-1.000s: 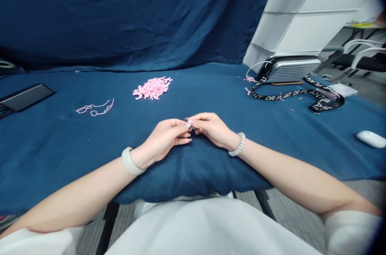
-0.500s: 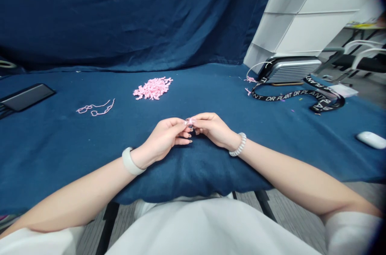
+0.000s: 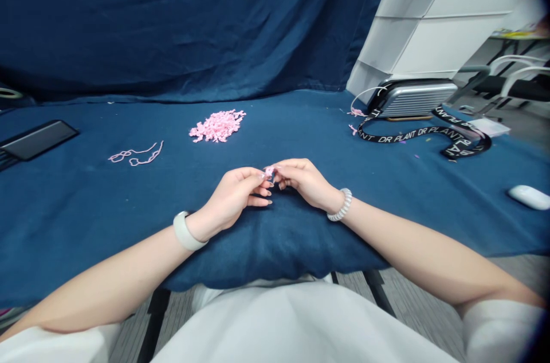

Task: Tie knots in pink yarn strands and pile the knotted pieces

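A small pink piece [image 3: 269, 171], perhaps knotted yarn, sits between the fingertips of both hands, just above the blue cloth. My left hand [image 3: 235, 194] pinches it with thumb and forefinger, the other fingers loosely spread below. From the other side, the thumb and forefinger of my right hand [image 3: 305, 181] close on the same piece. Its exact shape is too small and partly covered to make out. Beyond the hands lies a heap of small pink pieces [image 3: 218, 126]. To the left, a loose pink yarn strand [image 3: 137, 155] curls on the cloth.
A dark flat device [image 3: 40, 138] rests at the left. At the right back stand a silver ribbed case [image 3: 419, 99] and a black lettered lanyard [image 3: 408, 137], with pink scraps beside them. A white computer mouse [image 3: 529, 197] lies near the right edge of the blue tablecloth [image 3: 172, 180].
The fingertips have shifted slightly on the pink piece, and more of it shows between them. The right fingers have drawn a little apart from the left. The heap and strand have not moved.
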`<state>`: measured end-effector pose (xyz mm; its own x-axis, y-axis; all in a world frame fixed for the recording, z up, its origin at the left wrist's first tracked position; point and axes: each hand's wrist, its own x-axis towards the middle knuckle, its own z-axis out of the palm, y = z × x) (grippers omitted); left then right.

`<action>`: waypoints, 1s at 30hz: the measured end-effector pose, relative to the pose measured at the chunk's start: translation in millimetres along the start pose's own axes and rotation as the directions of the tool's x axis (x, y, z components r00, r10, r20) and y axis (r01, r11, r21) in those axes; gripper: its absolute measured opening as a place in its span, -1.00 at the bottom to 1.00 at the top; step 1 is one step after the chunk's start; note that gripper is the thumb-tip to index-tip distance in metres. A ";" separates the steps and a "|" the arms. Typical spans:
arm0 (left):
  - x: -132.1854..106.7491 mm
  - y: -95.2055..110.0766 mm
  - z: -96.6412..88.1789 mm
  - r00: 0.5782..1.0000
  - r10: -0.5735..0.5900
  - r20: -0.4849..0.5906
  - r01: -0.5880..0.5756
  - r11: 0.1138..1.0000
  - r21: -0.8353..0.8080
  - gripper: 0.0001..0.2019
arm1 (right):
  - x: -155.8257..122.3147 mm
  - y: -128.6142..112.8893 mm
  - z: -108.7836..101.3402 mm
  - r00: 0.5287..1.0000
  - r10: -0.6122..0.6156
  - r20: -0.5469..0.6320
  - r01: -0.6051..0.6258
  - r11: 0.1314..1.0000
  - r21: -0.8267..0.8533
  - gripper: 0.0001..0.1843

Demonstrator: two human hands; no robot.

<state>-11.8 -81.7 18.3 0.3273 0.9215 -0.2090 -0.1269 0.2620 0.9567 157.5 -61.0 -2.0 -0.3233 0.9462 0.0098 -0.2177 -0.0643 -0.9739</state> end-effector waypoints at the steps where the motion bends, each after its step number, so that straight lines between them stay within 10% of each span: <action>1: -0.1 0.4 0.2 1.000 0.002 -0.004 -0.002 1.000 0.002 -0.85 | -0.1 -1.5 -0.7 1.000 -0.019 0.006 0.019 0.999 -0.035 -0.74; 14: -0.2 0.4 3.0 0.995 0.071 -0.062 -0.057 0.976 0.209 -0.79 | -4.8 -11.1 3.5 0.981 -0.192 -0.008 0.167 0.872 -0.460 -0.76; 30: 1.8 -1.8 -2.2 0.994 0.089 -0.057 -0.079 0.984 0.157 -0.76 | -4.6 -11.8 0.0 0.971 -0.224 -0.078 0.163 0.870 -0.465 -0.69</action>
<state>-13.0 -79.9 15.8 0.2606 0.9561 -0.1342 -0.0037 0.1400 0.9901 161.5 -64.6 9.5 -0.1936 0.9584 0.2098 0.1861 0.2458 -0.9513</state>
